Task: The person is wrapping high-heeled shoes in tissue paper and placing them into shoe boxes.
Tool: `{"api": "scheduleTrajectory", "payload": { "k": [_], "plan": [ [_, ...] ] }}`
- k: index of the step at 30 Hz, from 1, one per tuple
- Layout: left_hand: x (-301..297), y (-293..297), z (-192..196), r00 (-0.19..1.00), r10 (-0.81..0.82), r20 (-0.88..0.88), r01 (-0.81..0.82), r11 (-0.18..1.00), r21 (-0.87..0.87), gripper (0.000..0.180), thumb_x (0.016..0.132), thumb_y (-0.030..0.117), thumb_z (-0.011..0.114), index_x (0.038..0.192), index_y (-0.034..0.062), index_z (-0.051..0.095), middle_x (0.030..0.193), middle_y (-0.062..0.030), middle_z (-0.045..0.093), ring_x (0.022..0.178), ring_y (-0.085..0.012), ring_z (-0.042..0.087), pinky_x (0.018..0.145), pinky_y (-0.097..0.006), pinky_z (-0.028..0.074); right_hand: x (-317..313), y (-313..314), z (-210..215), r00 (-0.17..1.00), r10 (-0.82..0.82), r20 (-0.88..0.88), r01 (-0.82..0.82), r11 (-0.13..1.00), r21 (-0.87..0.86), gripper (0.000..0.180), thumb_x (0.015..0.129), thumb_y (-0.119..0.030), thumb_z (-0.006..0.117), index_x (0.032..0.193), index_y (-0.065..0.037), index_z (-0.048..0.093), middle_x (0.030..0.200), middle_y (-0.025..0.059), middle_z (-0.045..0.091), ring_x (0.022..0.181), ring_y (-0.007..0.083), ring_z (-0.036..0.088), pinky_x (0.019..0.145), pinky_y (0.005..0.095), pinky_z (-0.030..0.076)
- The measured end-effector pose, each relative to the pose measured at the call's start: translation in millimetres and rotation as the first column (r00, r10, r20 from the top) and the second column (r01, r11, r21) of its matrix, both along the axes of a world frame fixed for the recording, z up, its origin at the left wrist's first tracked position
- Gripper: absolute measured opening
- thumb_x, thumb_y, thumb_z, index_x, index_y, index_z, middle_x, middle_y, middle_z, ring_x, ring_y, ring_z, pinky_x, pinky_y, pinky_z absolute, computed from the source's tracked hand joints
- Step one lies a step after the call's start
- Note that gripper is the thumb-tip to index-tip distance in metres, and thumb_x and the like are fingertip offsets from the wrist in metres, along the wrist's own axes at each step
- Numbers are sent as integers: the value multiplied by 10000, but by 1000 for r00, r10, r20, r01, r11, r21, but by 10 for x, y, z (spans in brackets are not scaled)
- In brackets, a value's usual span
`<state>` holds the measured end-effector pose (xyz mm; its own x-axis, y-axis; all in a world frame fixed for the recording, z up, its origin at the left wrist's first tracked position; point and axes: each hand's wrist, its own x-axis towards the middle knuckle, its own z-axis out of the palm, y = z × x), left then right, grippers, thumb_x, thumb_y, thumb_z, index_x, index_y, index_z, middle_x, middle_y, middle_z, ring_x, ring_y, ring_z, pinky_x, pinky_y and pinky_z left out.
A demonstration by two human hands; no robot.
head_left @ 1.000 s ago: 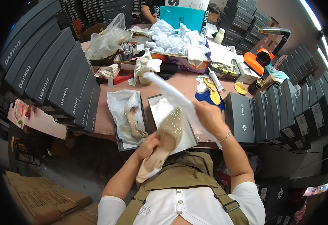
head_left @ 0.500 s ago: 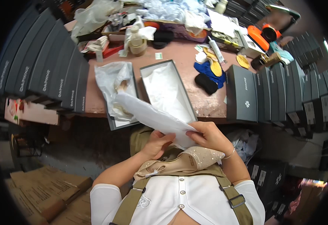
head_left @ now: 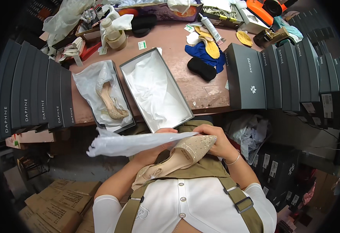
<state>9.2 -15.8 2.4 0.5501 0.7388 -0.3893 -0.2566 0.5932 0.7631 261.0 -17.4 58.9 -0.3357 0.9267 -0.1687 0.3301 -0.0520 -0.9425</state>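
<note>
A white tissue paper sheet, folded lengthwise, stretches across in front of my lap. My left hand grips it from behind, with fingertips showing over its upper edge and the rest partly covered. At the sheet's right end, my right hand pinches the paper, right beside the pointed toe of a beige glittery shoe. That shoe lies in my lap against my apron, toe to the right. Its mate, another glittery shoe, rests in a tissue-lined box part on the table, its toe end covered with clear wrap or tissue.
An open grey shoebox with white tissue stands tilted at the table edge. Stacked dark shoeboxes line the left; more shoeboxes stand on the right. A blue cloth, a black pad and a tube lie between. Cardboard sits lower left.
The tissue sheet has swung from pointing up over the boxes to lying nearly level, its free end now lower left. The view has shifted, and the lap shoe shows more fully.
</note>
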Motion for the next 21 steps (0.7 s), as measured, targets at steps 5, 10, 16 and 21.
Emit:
{"api": "scheduleTrajectory", "payload": {
  "k": [5, 10, 16, 21],
  "plan": [
    [-55, -59, -134, 980, 167, -110, -170, 985, -13, 358, 860, 159, 699, 1150, -15, 583, 1068, -75, 630, 1009, -169, 571, 886, -302, 451, 31, 56, 3, 998, -44, 39, 45, 998, -49, 130, 892, -96, 603, 962, 13, 605, 802, 117, 639, 708, 198, 601, 678, 286, 481],
    [-48, -66, -32, 999, -33, 36, 36, 996, -83, 568, 800, 195, 775, 1273, 3, 527, 1232, -119, 558, 1168, -211, 499, 1005, -312, 386, 53, 26, 27, 995, -88, 34, 91, 993, -70, 123, 900, -86, 605, 945, 27, 616, 793, 57, 649, 725, 78, 561, 667, 233, 468],
    [-5, 227, 382, 841, -426, -335, 488, 864, 127, 544, 909, 353, 606, 1324, 21, 492, 1300, -147, 540, 1201, -248, 494, 1036, -355, 369, 22, 68, 92, 990, -120, 69, 124, 991, -51, 119, 904, -98, 607, 970, 0, 614, 775, 103, 640, 684, 143, 591, 659, 259, 482],
    [-123, 154, 326, 758, -392, -522, 563, 797, 219, 465, 919, 323, 583, 1296, 57, 528, 1266, -174, 558, 1171, -314, 517, 1013, -387, 387, 11, 58, 87, 992, -113, 51, 115, 992, -46, 123, 927, -103, 596, 963, 14, 615, 795, 42, 637, 718, 80, 561, 660, 229, 469]
  ]
}}
